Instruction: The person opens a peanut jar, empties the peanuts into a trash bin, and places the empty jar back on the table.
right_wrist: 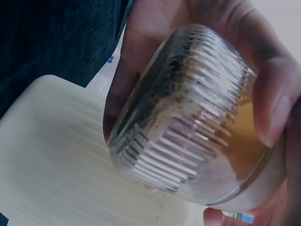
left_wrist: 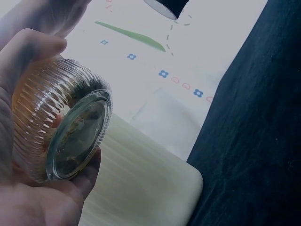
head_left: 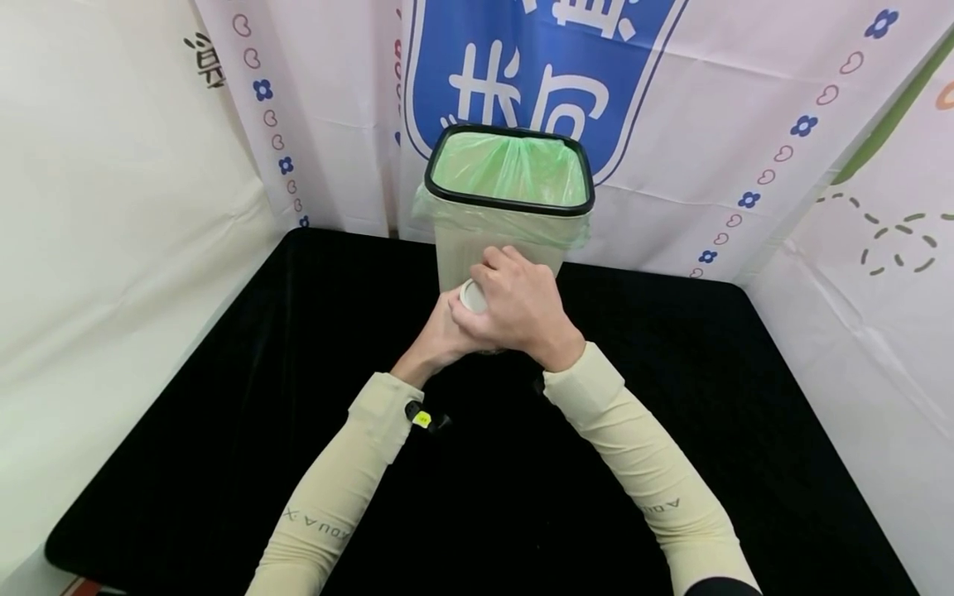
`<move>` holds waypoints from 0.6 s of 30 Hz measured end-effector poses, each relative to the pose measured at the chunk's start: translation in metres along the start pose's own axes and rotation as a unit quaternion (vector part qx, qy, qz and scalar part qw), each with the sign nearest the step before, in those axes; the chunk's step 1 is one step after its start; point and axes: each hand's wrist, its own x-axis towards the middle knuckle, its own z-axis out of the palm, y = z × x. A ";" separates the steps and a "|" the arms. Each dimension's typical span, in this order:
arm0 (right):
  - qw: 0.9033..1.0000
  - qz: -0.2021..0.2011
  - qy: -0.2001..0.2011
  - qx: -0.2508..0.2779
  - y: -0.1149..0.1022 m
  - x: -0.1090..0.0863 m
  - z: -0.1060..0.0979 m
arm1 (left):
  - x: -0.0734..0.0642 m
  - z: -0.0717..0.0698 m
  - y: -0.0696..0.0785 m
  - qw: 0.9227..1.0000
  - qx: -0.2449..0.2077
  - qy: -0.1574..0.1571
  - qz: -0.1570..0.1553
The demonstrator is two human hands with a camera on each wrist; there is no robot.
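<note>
My left hand (head_left: 438,335) grips a ribbed glass jar (left_wrist: 51,108), its fingers and thumb wrapped around the side. In the left wrist view the jar's round base faces the camera, and dark bits and amber liquid show through the glass. A pale lid (head_left: 473,296) caps the top end of the jar in the head view. Over that lid my right hand (head_left: 525,306) curls its fingers and thumb, holding its edge. The right wrist view has the jar (right_wrist: 188,113) tilted, with the liquid gathered toward the lid end. Most of the jar is hidden by the hands in the head view.
Just beyond the hands stands a pale trash bin (head_left: 458,248) with a black rim (head_left: 514,204) and a green bag liner (head_left: 514,170). It stands on the black-covered table (head_left: 358,331), near the back edge. Printed white curtains (head_left: 671,99) enclose the back and sides.
</note>
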 end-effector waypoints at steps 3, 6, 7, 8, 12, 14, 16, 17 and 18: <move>1.000 -0.006 0.003 0.000 0.000 0.001 0.000 | 0.000 0.000 0.001 1.000 0.001 -0.001 0.004; 1.000 -0.011 0.001 0.002 0.000 0.002 -0.001 | 0.000 -0.001 0.002 1.000 -0.001 -0.003 0.006; 1.000 -0.013 -0.001 0.003 0.000 0.002 -0.002 | 0.000 -0.001 0.002 1.000 -0.002 -0.004 0.005; 1.000 -0.014 -0.003 0.004 0.001 0.002 -0.002 | 0.000 -0.001 0.002 1.000 -0.005 -0.005 0.003; 1.000 -0.021 -0.006 0.017 0.002 0.002 -0.001 | -0.001 0.000 0.002 0.999 -0.027 -0.014 -0.008; 0.999 -0.025 -0.007 0.023 0.003 0.002 -0.001 | -0.002 0.000 0.002 0.999 -0.036 -0.017 -0.012; 0.999 -0.029 -0.008 0.027 0.004 0.002 -0.002 | -0.002 0.001 0.003 0.999 -0.041 -0.018 -0.012; 0.999 -0.031 -0.010 0.029 0.004 0.002 -0.002 | -0.002 0.001 0.003 0.999 -0.043 -0.019 -0.012; 0.999 -0.033 -0.010 0.032 0.004 0.002 -0.002 | -0.003 0.001 0.003 0.999 -0.043 -0.019 -0.013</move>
